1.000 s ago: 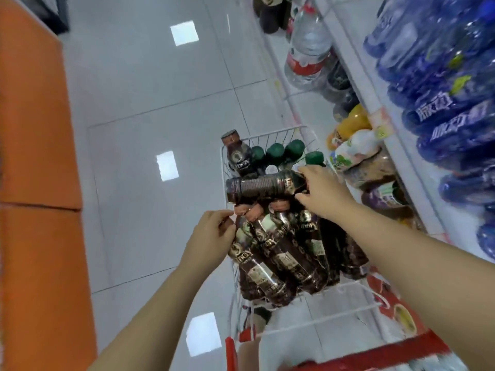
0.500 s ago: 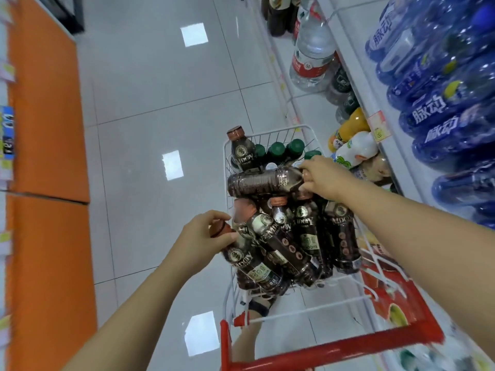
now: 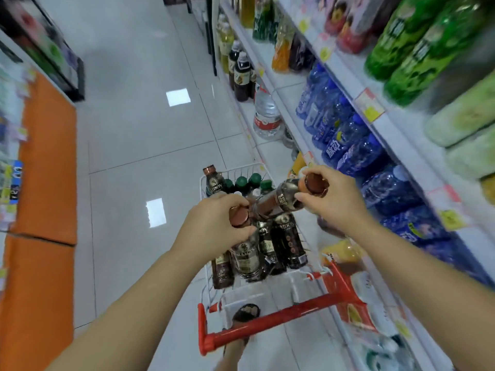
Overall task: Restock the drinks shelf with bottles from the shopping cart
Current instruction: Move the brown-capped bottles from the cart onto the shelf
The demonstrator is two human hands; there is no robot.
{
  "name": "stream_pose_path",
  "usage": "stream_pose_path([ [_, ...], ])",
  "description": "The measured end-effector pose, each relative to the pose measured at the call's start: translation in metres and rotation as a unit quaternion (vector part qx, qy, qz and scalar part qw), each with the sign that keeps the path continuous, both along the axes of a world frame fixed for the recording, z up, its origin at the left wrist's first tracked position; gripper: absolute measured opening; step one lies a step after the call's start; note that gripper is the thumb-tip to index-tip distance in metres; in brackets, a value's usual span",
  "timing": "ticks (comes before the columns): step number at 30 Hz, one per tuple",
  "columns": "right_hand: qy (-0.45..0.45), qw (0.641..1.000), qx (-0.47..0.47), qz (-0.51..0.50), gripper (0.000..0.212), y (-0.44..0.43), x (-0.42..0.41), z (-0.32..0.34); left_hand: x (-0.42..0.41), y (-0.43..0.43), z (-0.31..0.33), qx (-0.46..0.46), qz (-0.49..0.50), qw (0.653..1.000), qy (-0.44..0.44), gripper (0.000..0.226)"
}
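Right hand curled round neck of dark bottle, cap poking past thumb, body slanting down-left above cart. Left hand grips neck of 2nd bottle, its body among other bottles in cart. Drinks shelf at right.

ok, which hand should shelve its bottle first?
Right, probably. The right hand holds its bottle raised beside the shelf; the left hand grips a second bottle low over the cart, farther off.

Supermarket aisle, shelves stocked with bottled drinks, yellow price tags, red-handled shopping cart, tiled floor
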State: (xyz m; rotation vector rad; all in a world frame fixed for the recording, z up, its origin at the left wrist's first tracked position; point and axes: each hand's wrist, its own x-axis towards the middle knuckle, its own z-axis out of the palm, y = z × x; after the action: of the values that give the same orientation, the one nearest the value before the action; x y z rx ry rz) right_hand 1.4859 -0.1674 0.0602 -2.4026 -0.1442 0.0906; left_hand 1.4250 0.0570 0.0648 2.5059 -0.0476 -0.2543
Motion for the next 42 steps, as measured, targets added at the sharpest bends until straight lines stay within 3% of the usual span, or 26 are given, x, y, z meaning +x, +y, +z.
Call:
stream_pose_path([
  [5, -0.121, 0.986, 0.061, -0.095, 0.038, -0.046, -0.058, 0.091, -0.012, -0.065, 0.09, -0.007, -0.06, 0.989, -0.134, 0.044],
  [9, -0.234, 0.958, 0.065, -0.15, 0.037, -0.096, -0.117, 0.159, -0.038, -0.125, 0.162, -0.004, -0.139, 0.96, -0.242, 0.042],
  [17, -0.441, 0.862, 0.069, -0.242, 0.035, -0.167, -0.232, 0.267, -0.109, -0.223, 0.263, -0.118, -0.273, 0.844, -0.445, 0.039],
  [24, -0.587, 0.752, 0.006, -0.3, 0.033, -0.21, -0.317, 0.322, -0.168, -0.289, 0.318, -0.213, -0.36, 0.735, -0.534, 0.035],
  [30, -0.625, 0.684, -0.074, -0.368, 0.036, -0.246, -0.386, 0.34, -0.203, -0.345, 0.336, -0.276, -0.414, 0.651, -0.573, 0.03],
  [35, -0.604, 0.664, -0.127, -0.423, 0.037, -0.273, -0.424, 0.339, -0.213, -0.392, 0.328, -0.326, -0.439, 0.604, -0.58, 0.027],
  [38, -0.581, 0.659, -0.134, -0.459, 0.038, -0.288, -0.433, 0.337, -0.21, -0.414, 0.327, -0.35, -0.455, 0.588, -0.57, 0.028],
  [42, -0.544, 0.657, -0.104, -0.512, 0.039, -0.308, -0.432, 0.341, -0.206, -0.435, 0.324, -0.371, -0.476, 0.606, -0.519, 0.029],
])
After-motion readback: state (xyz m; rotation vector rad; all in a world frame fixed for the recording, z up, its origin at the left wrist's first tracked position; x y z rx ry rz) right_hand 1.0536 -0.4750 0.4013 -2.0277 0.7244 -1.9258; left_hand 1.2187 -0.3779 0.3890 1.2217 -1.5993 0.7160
